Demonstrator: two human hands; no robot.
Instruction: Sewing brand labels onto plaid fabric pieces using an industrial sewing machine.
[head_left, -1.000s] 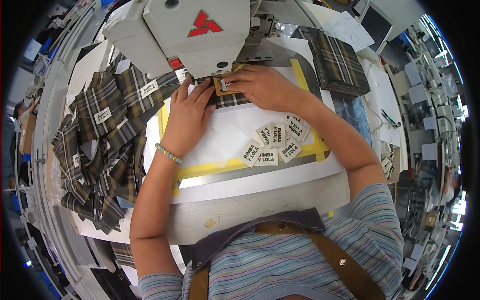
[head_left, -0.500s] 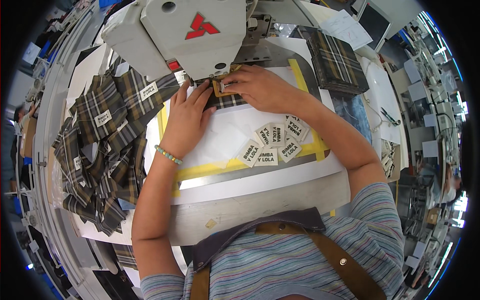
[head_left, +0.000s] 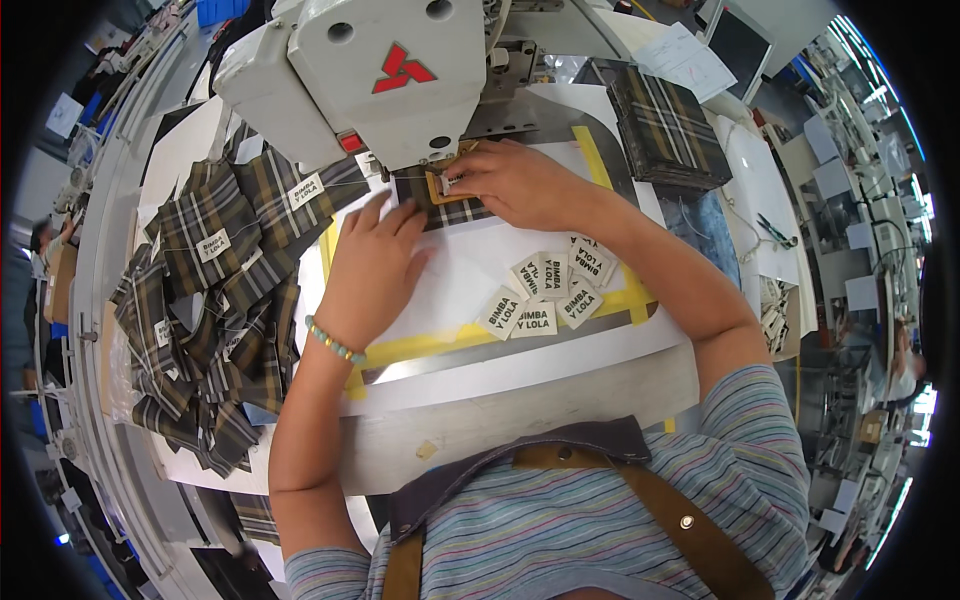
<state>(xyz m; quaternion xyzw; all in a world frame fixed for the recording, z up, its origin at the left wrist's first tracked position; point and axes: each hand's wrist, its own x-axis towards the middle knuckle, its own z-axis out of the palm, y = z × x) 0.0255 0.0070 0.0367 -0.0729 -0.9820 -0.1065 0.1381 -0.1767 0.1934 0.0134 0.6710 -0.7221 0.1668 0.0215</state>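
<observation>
Under the white sewing machine head (head_left: 385,80) a small yellow frame (head_left: 445,197) with a white label inside lies on a plaid fabric piece (head_left: 415,210). My right hand (head_left: 525,185) has its fingers together over the frame and label, gripping them, fingertips partly hidden. My left hand (head_left: 375,260), with a beaded bracelet, is lower left of the fabric, slightly blurred, fingers apart and loosely bent, holding nothing visible. Several loose printed white labels (head_left: 555,280) lie right of it on the white sheet (head_left: 440,275), which is edged with yellow tape.
A heap of plaid pieces (head_left: 210,280) with white labels covers the left. A neat plaid stack (head_left: 670,115) sits at back right, with papers (head_left: 678,58) behind. Dark-handled snips (head_left: 775,230) lie on the right. A co-worker (head_left: 40,235) appears at the far left.
My left hand has drawn back toward me from the fabric and frame. My right hand stays on the frame. The view has shifted slightly.
</observation>
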